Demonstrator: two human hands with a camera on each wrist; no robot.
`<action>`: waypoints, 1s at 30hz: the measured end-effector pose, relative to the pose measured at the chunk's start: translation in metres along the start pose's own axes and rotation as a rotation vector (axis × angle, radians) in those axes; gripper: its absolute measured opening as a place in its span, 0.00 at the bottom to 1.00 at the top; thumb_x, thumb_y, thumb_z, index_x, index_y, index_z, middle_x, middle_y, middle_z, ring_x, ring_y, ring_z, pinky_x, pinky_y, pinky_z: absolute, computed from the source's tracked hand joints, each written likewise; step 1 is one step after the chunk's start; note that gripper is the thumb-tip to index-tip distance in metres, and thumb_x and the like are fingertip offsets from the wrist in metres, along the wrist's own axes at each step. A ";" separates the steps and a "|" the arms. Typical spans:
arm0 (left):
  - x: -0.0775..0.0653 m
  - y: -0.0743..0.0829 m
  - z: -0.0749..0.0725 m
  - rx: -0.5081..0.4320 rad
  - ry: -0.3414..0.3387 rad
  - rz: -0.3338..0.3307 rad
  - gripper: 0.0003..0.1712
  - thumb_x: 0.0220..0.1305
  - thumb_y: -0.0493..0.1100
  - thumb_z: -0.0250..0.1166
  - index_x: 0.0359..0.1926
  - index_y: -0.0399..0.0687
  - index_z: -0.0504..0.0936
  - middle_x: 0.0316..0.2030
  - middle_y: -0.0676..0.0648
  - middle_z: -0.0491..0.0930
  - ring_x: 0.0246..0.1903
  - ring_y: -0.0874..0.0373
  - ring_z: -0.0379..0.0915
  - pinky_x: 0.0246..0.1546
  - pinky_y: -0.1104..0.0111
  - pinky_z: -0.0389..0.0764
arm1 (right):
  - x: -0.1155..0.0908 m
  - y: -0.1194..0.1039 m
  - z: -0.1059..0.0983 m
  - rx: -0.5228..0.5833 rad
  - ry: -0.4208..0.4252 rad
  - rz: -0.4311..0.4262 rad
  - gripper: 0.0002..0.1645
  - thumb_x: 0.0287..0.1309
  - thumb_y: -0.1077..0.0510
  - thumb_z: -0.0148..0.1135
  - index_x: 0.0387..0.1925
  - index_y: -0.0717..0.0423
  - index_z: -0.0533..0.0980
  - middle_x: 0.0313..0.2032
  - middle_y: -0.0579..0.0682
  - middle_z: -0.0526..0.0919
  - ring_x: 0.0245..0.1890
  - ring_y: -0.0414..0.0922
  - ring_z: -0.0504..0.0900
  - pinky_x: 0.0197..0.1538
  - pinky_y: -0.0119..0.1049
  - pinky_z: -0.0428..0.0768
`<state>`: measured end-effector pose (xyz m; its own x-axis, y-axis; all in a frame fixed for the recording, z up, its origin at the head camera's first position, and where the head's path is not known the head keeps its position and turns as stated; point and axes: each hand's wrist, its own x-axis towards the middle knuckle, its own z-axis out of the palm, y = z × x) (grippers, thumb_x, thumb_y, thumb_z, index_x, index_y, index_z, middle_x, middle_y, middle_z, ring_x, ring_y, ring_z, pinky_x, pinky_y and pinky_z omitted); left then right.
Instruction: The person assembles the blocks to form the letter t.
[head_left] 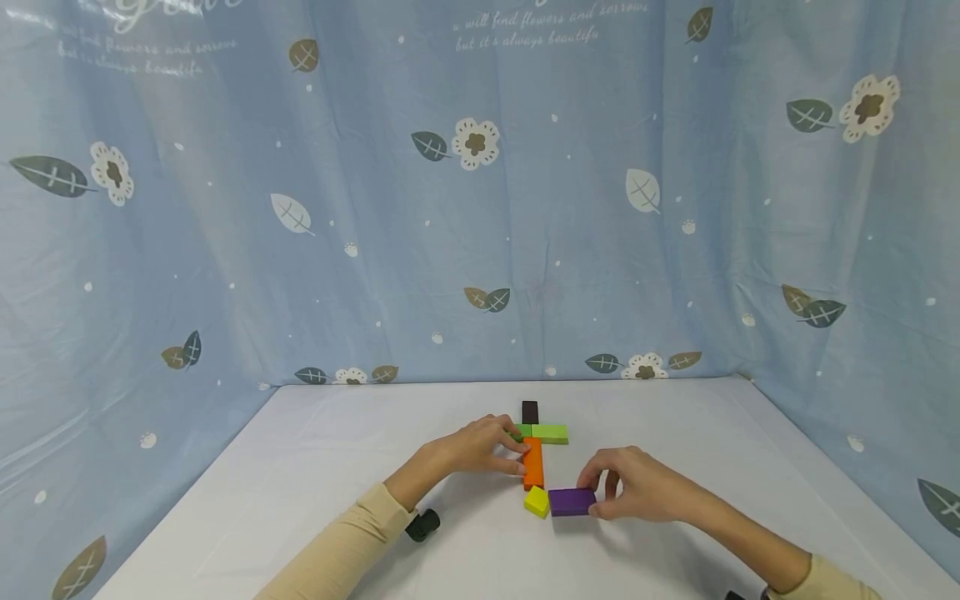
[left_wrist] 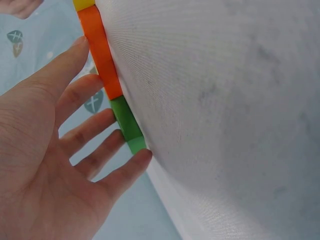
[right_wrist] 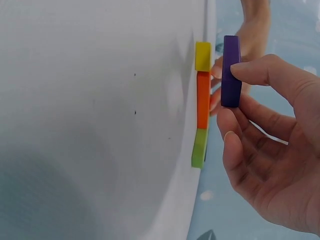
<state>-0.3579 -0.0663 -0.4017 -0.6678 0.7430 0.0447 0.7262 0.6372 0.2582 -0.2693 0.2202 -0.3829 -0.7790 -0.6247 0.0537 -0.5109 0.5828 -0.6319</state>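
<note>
My right hand [head_left: 637,485] pinches a purple rectangular block [head_left: 572,502] at its right end, between thumb and fingers. In the right wrist view the purple block [right_wrist: 231,71] is held upright in front of the row of blocks. Close to its left is a tilted yellow block [head_left: 537,502]. Above the yellow one lies a long orange block [head_left: 533,463]. My left hand [head_left: 476,448] rests at the orange block's left side, fingers spread and relaxed, as the left wrist view shows. A green block [left_wrist: 127,118] is partly hidden behind its fingers; a light green block [head_left: 550,434] lies to the right.
A black block [head_left: 530,412] lies beyond the green ones, at the far end of the row. The blocks lie on a white tabletop [head_left: 360,433], with a blue patterned curtain [head_left: 555,208] behind it. A dark wrist device [head_left: 423,525] shows by the left sleeve.
</note>
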 end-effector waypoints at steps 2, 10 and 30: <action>0.000 0.000 0.000 -0.002 0.000 -0.002 0.27 0.59 0.61 0.68 0.57 0.57 0.83 0.56 0.50 0.77 0.55 0.57 0.71 0.56 0.68 0.75 | 0.001 0.001 -0.001 -0.003 0.002 0.002 0.15 0.51 0.53 0.72 0.42 0.49 0.81 0.39 0.42 0.85 0.30 0.34 0.79 0.36 0.28 0.80; 0.000 0.000 -0.001 -0.003 0.006 0.006 0.27 0.59 0.60 0.68 0.57 0.57 0.83 0.56 0.49 0.78 0.54 0.57 0.71 0.55 0.69 0.75 | 0.003 0.007 -0.004 -0.024 0.010 0.008 0.15 0.51 0.52 0.73 0.42 0.50 0.82 0.39 0.43 0.85 0.30 0.35 0.79 0.36 0.28 0.80; -0.001 0.000 0.001 -0.013 0.004 0.010 0.26 0.59 0.60 0.68 0.56 0.57 0.83 0.57 0.49 0.77 0.55 0.57 0.71 0.55 0.69 0.75 | 0.008 0.017 0.000 -0.017 -0.008 0.017 0.14 0.50 0.54 0.73 0.40 0.50 0.83 0.37 0.44 0.85 0.28 0.34 0.77 0.33 0.27 0.77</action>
<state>-0.3573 -0.0665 -0.4025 -0.6616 0.7481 0.0515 0.7304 0.6272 0.2705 -0.2844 0.2253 -0.3937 -0.7848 -0.6186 0.0370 -0.5039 0.6022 -0.6191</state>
